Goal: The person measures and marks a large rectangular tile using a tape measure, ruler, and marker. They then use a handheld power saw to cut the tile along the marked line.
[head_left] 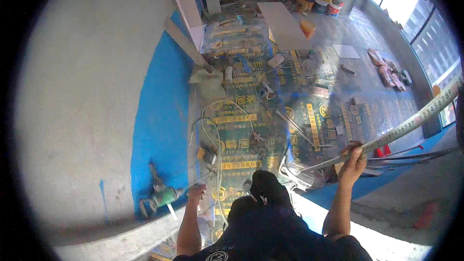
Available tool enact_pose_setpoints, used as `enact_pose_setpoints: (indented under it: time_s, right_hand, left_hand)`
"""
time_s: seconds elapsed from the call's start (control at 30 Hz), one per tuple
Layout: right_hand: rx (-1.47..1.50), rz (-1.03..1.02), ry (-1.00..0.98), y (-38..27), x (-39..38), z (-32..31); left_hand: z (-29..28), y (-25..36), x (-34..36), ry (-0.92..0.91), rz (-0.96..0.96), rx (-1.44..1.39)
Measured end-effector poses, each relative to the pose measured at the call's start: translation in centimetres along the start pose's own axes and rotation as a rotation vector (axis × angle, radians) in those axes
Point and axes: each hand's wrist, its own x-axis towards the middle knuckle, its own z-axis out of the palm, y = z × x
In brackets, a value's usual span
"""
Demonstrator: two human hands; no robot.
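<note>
Across the right side slanted a tape [408,126], drawn out past the view's edge. The right hand [352,165] had its fingers bent close about it, apparently pinching. Well apart, the left hand [195,196] hung near the drill [166,197], fingers curled; whether they held anything could not be told. Beyond lay printed sheeting [239,179] and a board [282,26]. The step looked like handling the tape; the next move probably called for a steady pinch.

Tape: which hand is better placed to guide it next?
The right, I'd judge: the right hand already grips the tape, while the left hand is apart from it, beside the drill. Whether the left holds anything is unclear.
</note>
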Motion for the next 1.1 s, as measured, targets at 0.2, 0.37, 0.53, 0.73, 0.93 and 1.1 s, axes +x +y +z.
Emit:
enact_pose_setpoints:
  time_s: [0.2,0.37,0.53,0.73,0.93,1.1]
  right_hand:
    - [0.037,0.060,0.217,7.9,9.1,6.6]
    - [-0.119,0.136,0.188,10.5,19.1,11.7]
    - [-0.231,0.181,0.058,14.2,28.6,19.1]
    - [-0.216,0.342,-0.146,21.8,36.7,29.9]
    - [-0.163,0.639,-0.200,36.6,42.3,37.4]
    - [-0.069,1.033,-0.236,42.7,46.6,39.9]
  left_hand:
    - [-5.5,3.9,12.5,-0.009,-0.049,0.116]
    - [1.1,10.1,14.1,-0.096,-0.201,-0.139]
    - [1.8,18.2,17.2,-0.154,-0.203,0.208]
    - [1.7,26.5,26.9,-0.185,-0.154,0.247]
    - [0.2,43.3,44.5,-0.172,-0.051,0.287]
    - [6.9,67.8,56.4,0.052,-0.190,0.152]
